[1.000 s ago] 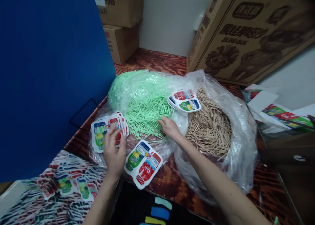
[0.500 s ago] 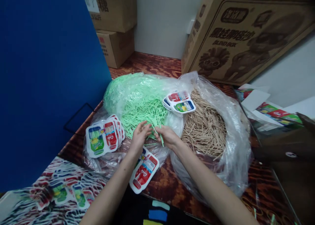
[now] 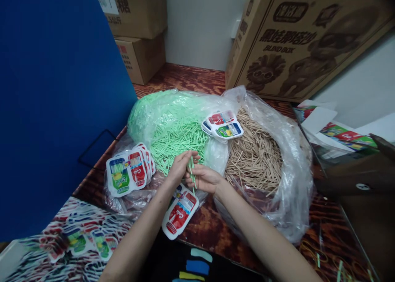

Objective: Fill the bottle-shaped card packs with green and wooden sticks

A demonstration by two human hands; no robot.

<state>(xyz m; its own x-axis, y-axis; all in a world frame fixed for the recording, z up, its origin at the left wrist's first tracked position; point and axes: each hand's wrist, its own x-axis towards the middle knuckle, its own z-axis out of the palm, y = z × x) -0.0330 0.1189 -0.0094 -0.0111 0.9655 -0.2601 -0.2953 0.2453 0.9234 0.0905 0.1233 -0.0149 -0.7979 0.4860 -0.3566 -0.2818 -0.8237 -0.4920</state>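
The left hand [image 3: 181,166] has left the card stack [image 3: 131,171] and joins the right hand [image 3: 207,179]; the fingers of both now clamp green sticks [image 3: 192,173] toward the surface's [image 3: 212,234] near edge.

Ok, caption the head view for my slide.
Left hand and right hand handle a few green sticks, with brown sticks in a clear bag at right.

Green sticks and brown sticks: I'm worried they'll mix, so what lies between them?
In the head view: crumpled clear plastic and a few stacked printed packs.
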